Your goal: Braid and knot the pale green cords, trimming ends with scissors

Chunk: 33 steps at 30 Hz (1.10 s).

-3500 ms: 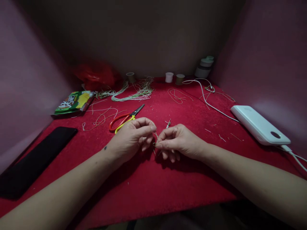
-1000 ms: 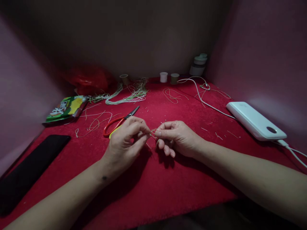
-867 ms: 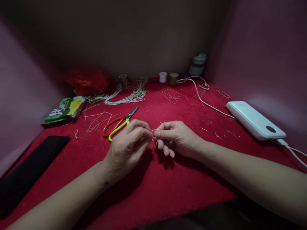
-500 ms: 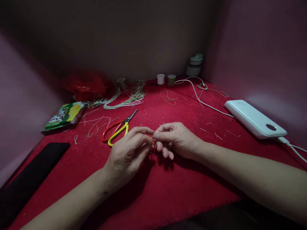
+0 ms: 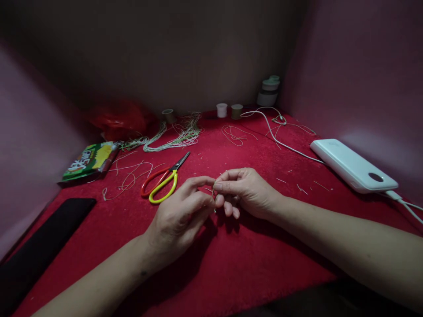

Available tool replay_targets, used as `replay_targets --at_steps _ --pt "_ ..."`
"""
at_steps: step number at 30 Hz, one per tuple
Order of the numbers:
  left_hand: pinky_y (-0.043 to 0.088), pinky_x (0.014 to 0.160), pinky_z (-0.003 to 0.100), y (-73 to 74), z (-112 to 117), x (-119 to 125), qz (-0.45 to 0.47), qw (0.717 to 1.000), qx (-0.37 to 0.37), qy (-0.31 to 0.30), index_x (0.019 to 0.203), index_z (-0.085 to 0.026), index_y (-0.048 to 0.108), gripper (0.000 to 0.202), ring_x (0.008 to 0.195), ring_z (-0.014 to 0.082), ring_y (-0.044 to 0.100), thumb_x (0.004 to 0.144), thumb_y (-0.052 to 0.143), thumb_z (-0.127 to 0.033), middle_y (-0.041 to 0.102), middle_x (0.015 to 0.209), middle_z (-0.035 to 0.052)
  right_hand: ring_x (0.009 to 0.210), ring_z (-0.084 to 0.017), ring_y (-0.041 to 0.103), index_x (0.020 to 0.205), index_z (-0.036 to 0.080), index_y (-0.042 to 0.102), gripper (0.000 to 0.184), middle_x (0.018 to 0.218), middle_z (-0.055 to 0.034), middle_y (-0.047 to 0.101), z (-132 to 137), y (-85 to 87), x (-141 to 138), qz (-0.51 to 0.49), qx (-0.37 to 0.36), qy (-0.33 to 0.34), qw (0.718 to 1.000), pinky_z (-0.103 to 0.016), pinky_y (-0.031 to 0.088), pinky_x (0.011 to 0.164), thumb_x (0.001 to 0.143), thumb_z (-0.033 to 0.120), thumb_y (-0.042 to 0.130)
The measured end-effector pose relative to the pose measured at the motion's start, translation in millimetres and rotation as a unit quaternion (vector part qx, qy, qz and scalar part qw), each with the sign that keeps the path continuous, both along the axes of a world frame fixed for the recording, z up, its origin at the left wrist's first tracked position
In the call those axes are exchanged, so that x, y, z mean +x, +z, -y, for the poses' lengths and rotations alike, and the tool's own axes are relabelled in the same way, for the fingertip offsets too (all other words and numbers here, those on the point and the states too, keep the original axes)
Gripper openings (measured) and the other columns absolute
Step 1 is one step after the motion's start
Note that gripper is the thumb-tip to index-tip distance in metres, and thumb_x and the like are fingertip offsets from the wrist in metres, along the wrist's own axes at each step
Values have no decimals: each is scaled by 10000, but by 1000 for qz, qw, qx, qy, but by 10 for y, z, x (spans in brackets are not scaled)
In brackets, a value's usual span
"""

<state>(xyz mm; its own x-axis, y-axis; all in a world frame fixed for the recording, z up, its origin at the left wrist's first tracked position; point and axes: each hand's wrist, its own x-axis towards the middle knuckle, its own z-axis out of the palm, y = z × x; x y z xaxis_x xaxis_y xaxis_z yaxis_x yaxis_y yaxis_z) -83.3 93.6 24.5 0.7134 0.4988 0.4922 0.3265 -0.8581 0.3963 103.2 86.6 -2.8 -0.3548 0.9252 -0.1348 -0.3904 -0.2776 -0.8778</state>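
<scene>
Cream in colour, a short thread [image 5: 213, 190] was pinched between the fingertips of the left hand [image 5: 180, 215] and right hand [image 5: 247, 192], mostly hidden by them, just right of the scissors [image 5: 162, 184]. Loose strands [image 5: 132, 169] were scattered left of the scissors, a snack packet [image 5: 89, 159] farther left, a power bank [image 5: 353, 166] well right.

Thin pale cord [image 5: 213, 191] just above tabletop [image 5: 238, 264]

My left hand [image 5: 180, 215] and right hand [image 5: 246, 191] meet low over a red worktop [image 5: 251, 259]. My right fingers pinch a short thin cord [image 5: 213, 190]. My left fingers touch it from the other side, grip unclear. Orange-and-yellow scissors [image 5: 161, 182] lie just beyond my left hand. A white power bank [image 5: 353, 166] sits well apart, right.
</scene>
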Motion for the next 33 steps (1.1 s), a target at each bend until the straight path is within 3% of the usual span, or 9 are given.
replay_targets --at_steps 4,12,17,18,20,23,26,29,33 --pt "520 748 262 -45 -12 -5 -8 1000 1 -21 843 -171 596 148 980 173 629 858 520 -46 579 1121 125 398 -95 589 712 119 587 240 591 -34 676 -1 -4 2 -5 6 -5 1000 -147 423 313 728 310 733" --pt "493 705 233 -63 -9 -9 -3 999 -15 -34 807 -138 597 161 752 76 605 851 511 -10 529 1169 123 387 -86 576 720 124 599 202 584 -26 669 -1 13 -3 13 4 -14 1000 -145 410 314 745 289 712" --pt "474 893 299 44 -3 8 42 993 -108 10 783 -172 643 147 1099 191 567 821 582 -45 621 1061 89 405 -77 571 741 134 620 200 602 -14 666 10 36 3 35 6 -33 999 -143 404 331 726 303 725" --pt "478 891 298 66 -3 8 62 986 -150 32 756 -179 646 138 1110 197 563 811 602 -60 638 1022 77 406 -73 564 744 135 626 203 602 -11 661 12 35 3 39 11 -37 998 -143 400 334 725 309 728" --pt "524 743 263 97 -8 6 112 955 -268 66 718 -184 638 116 927 171 633 808 624 -112 658 920 47 401 -68 543 756 138 638 208 581 1 640 16 27 1 47 28 -43 998 -143 381 332 727 324 728" --pt "447 425 197 97 -28 9 177 859 -470 94 795 -195 618 50 490 87 551 829 627 -230 630 687 -9 394 -65 515 772 143 651 207 558 11 613 26 13 -7 68 55 -40 995 -149 355 325 741 337 717" --pt "388 353 171 60 -50 19 197 782 -583 94 878 -200 592 135 416 78 485 815 652 -304 590 581 -36 390 -62 498 760 142 655 202 574 8 619 42 11 -18 94 73 -27 993 -156 356 323 742 334 714" --pt "386 358 157 13 -66 24 198 763 -610 79 867 -185 594 157 432 72 480 807 663 -314 593 576 -33 392 -59 496 744 144 654 176 558 18 607 55 17 -29 103 88 -14 991 -153 375 333 749 311 706" --pt "369 360 157 -17 -79 28 184 774 -600 81 820 -178 586 152 398 63 456 813 654 -314 571 521 -45 390 -54 497 741 148 653 136 545 28 599 57 22 -39 107 102 -4 989 -146 379 341 762 277 690"
